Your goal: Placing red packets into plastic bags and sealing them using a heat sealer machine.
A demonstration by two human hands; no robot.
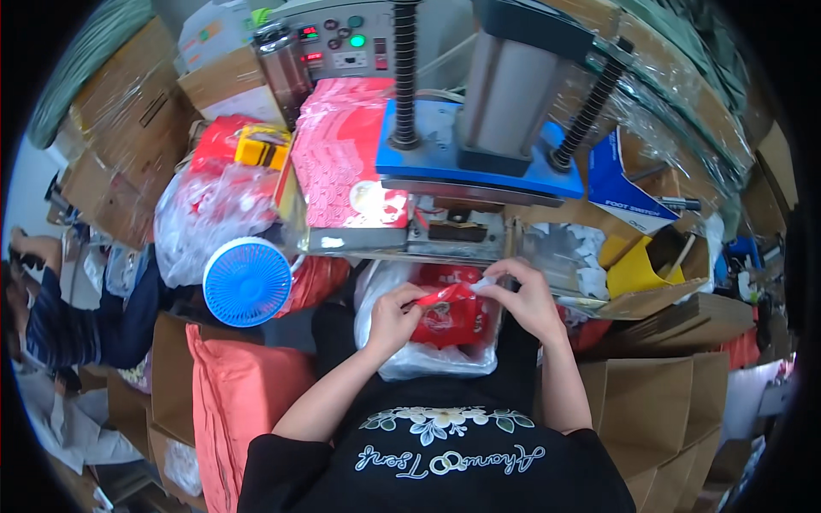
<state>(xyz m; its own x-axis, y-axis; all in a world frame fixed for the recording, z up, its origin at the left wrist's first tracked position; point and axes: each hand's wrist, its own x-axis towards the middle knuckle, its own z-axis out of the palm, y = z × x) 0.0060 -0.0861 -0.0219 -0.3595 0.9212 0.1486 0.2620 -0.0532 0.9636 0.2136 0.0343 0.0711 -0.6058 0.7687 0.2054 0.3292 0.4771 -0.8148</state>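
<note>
A thin red printed piece (446, 296), perhaps an envelope, stretches between my two hands in front of the press. My left hand (397, 320) pinches its left end. At the other end, the thumb and fingers of my right hand (523, 301) are closed on it, with a small whitish bit at the fingertips that I cannot make out. Just below both hands, between my legs, stands a container lined with clear plastic (436, 362). Red printed packets (451, 328) lie inside it.
Ahead rises a press with a blue plate (436, 154), beside a stack of red printed sheets (342, 158). To the left are a blue fan (247, 282) and a salmon-coloured bag (244, 402). Open cardboard boxes (641, 402) flank me on the right. Another person's sleeve (77, 321) shows far left.
</note>
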